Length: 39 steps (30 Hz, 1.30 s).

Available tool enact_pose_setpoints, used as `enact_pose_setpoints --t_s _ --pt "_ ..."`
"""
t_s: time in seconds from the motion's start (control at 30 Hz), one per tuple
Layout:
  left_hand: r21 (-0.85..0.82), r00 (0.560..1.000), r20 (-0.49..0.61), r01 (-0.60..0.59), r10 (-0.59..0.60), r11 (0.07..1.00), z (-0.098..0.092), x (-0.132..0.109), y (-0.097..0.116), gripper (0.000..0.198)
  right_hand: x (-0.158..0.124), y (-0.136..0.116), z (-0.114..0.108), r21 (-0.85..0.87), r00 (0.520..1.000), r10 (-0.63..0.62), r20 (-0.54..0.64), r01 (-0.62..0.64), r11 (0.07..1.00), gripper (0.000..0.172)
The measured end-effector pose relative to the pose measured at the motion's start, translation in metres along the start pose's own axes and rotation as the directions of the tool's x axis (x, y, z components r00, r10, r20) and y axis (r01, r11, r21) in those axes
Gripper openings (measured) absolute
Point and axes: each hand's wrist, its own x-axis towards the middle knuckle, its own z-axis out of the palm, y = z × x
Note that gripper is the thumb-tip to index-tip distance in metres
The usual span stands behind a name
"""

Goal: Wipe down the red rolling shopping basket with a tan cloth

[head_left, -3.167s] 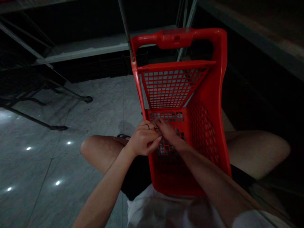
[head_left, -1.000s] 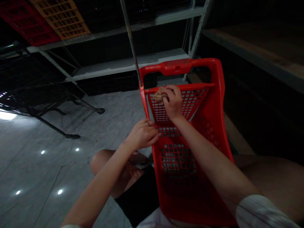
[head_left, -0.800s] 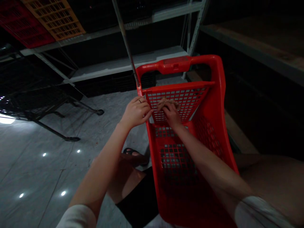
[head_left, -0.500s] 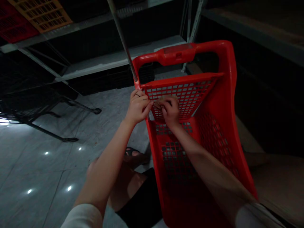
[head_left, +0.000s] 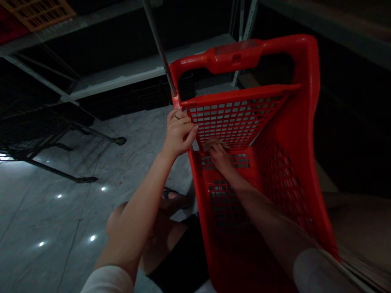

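A red plastic shopping basket (head_left: 311, 122) fills the right half of the view, with a slatted grid panel (head_left: 244, 116) across its handle end. My left hand (head_left: 180, 132), wearing a dark ring, is closed round the basket's left rim, just below where a metal pole (head_left: 159, 44) meets it. Inside the basket, my right hand (head_left: 219, 156) presses a crumpled brownish cloth (head_left: 210, 143) against the lower left part of the grid panel. The fingertips are partly hidden by the cloth.
Behind the basket stands a metal shelf rack (head_left: 122, 83), with a yellow crate (head_left: 39, 12) on its upper level. A dark wire cart (head_left: 39, 134) on casters is at the left. My bent legs are beside the basket on the grey tiled floor (head_left: 61, 215).
My right hand has moved down with the cloth, from the upper left of the grid panel to its lower edge. My left hand stays on the rim. The view has shifted slightly.
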Motion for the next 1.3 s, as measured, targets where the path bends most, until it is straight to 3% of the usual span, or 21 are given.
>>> enact_pose_setpoints --t_s 0.07,0.13,0.23,0.3,0.33,0.4,0.5,0.57,0.67,0.77,0.83,0.9,0.93,1.0,1.03,1.1,1.2,1.23,1.3 --pt "-0.013 1.000 0.006 0.010 -0.010 1.000 0.001 0.001 0.000 0.051 0.005 -0.006 -0.004 0.021 0.999 -0.005 -0.046 0.006 1.000 0.023" --pt "-0.016 1.000 0.001 0.010 -0.010 1.000 0.001 0.002 0.001 0.051 0.027 -0.018 -0.017 0.090 0.979 -0.035 -0.200 0.054 0.994 0.024" --pt "-0.016 0.999 -0.033 -0.006 0.006 1.000 0.002 0.002 0.003 0.051 0.078 -0.038 -0.046 0.164 0.866 -0.058 -0.496 0.159 0.973 0.027" --pt "-0.013 0.998 -0.055 -0.017 0.017 1.000 0.003 0.003 0.005 0.051 0.106 -0.044 -0.059 0.139 0.826 -0.061 -0.560 0.166 0.976 0.029" --pt "-0.010 0.998 -0.064 -0.022 0.021 1.000 0.003 0.003 0.006 0.050 0.113 -0.044 -0.062 0.115 0.831 -0.072 -0.551 0.161 0.980 0.030" --pt "-0.003 0.996 -0.080 -0.032 0.032 0.999 0.003 0.003 0.007 0.048 0.108 -0.036 -0.056 0.063 0.886 -0.104 -0.452 0.147 0.987 0.030" --pt "0.003 0.995 -0.094 -0.039 0.039 0.999 0.003 0.003 0.009 0.046 0.059 -0.012 -0.032 0.019 0.987 -0.076 -0.143 0.079 0.997 0.028" --pt "0.006 0.995 -0.095 -0.039 0.039 0.999 0.003 0.003 0.009 0.046 0.018 0.006 -0.015 0.023 1.000 -0.012 -0.025 0.012 1.000 0.023" --pt "0.009 0.995 -0.089 -0.045 0.046 0.999 0.003 0.003 0.008 0.047 -0.020 0.022 -0.001 0.041 0.998 0.050 -0.046 -0.048 0.998 0.023" --pt "0.017 0.997 -0.061 -0.039 0.040 0.999 0.002 0.005 0.009 0.047 -0.009 0.017 -0.009 0.081 0.979 0.114 -0.170 -0.101 0.992 0.027" --pt "0.022 0.999 -0.040 -0.023 0.024 0.999 0.002 0.006 0.010 0.047 0.021 0.008 -0.029 0.193 0.904 0.172 -0.392 -0.102 0.976 0.028" --pt "0.020 0.999 -0.038 -0.016 0.017 1.000 0.002 0.006 0.012 0.046 0.059 0.001 -0.058 0.302 0.736 0.225 -0.639 -0.029 0.953 0.028" --pt "0.016 0.999 -0.046 -0.018 0.018 1.000 0.002 0.006 0.012 0.046 0.077 -0.001 -0.074 0.311 0.652 0.228 -0.724 0.013 0.950 0.027" --pt "0.006 0.998 -0.065 -0.025 0.025 1.000 0.003 0.006 0.014 0.046 0.102 0.000 -0.100 0.260 0.566 0.191 -0.802 0.042 0.965 0.026" --pt "0.004 0.997 -0.072 -0.024 0.024 1.000 0.003 0.007 0.015 0.047 0.107 0.003 -0.108 0.218 0.565 0.159 -0.810 0.038 0.975 0.026" --pt "0.009 0.998 -0.068 -0.008 0.009 1.000 0.002 0.007 0.017 0.048 0.101 0.012 -0.107 0.113 0.639 0.072 -0.766 0.024 0.993 0.026" --pt "0.028 0.999 -0.040 0.008 -0.006 1.000 0.002 0.009 0.019 0.047 0.062 0.027 -0.073 -0.052 0.832 -0.039 -0.553 0.012 0.999 0.025" --pt "0.036 1.000 -0.030 0.005 -0.004 0.999 0.001 0.009 0.019 0.047 0.047 0.031 -0.058 -0.088 0.875 -0.033 -0.482 -0.010 0.996 0.026" --pt "0.056 1.000 -0.011 -0.003 0.004 0.998 0.000 0.009 0.020 0.047 0.022 0.035 -0.032 -0.132 0.908 0.016 -0.420 -0.079 0.988 0.027"
